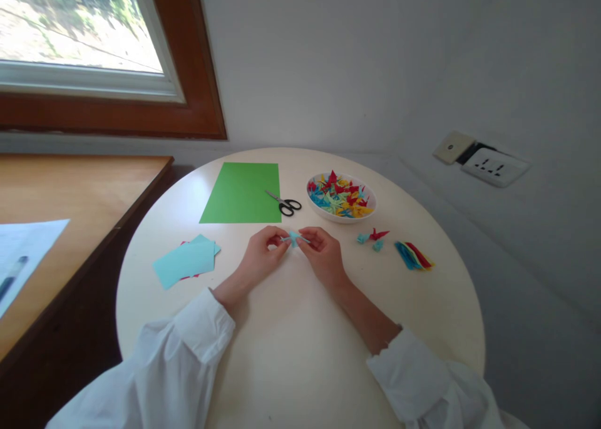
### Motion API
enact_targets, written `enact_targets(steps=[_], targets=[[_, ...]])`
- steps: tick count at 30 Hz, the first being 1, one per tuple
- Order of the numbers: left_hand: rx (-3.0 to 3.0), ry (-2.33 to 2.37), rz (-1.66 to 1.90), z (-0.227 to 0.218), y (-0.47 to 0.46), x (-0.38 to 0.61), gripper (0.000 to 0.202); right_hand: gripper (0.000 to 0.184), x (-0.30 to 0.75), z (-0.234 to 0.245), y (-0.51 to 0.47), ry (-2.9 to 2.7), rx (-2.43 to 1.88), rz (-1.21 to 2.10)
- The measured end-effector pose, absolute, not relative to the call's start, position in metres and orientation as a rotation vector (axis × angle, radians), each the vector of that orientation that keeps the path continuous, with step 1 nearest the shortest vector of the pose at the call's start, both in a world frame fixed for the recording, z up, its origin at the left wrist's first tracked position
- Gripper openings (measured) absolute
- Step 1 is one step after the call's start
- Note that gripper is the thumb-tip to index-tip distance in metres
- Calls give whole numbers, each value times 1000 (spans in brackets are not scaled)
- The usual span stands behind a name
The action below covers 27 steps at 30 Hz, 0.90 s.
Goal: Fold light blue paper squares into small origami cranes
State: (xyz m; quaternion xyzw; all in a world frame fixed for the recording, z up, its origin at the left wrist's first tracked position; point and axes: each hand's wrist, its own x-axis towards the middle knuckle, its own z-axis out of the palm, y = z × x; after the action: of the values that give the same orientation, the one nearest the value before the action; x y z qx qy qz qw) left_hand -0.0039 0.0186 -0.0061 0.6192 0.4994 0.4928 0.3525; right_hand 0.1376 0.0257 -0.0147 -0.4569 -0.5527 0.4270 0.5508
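Observation:
Between my two hands, over the middle of the round table (291, 354), is a small light blue origami crane (293, 236). My left hand (267, 248) pinches one side of it between thumb and fingers. On the opposite side, my right hand (323, 252) grips it the same way. Parts of the paper are hidden behind my fingertips. Just beyond my hands lie black-handled scissors (287, 206), partly on a green sheet of paper (241, 194). A white bowl (338, 218) full of red, yellow, blue and pale green folded cranes stands behind my right hand.
Light blue paper pieces (185, 261), with some red beneath, lie at left. A red crane (378, 234) and small blue folded pieces (362, 238) sit at right, beside a fan of coloured strips (414, 255). A wooden desk (94, 185) stands left; a wall socket (495, 165) is at right.

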Motion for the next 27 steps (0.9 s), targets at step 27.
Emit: enact_targets(steps=[27], targets=[[1757,1312,1209,-4,17,-5,6,23,140,-14,28,-1341,-1094,1061]])
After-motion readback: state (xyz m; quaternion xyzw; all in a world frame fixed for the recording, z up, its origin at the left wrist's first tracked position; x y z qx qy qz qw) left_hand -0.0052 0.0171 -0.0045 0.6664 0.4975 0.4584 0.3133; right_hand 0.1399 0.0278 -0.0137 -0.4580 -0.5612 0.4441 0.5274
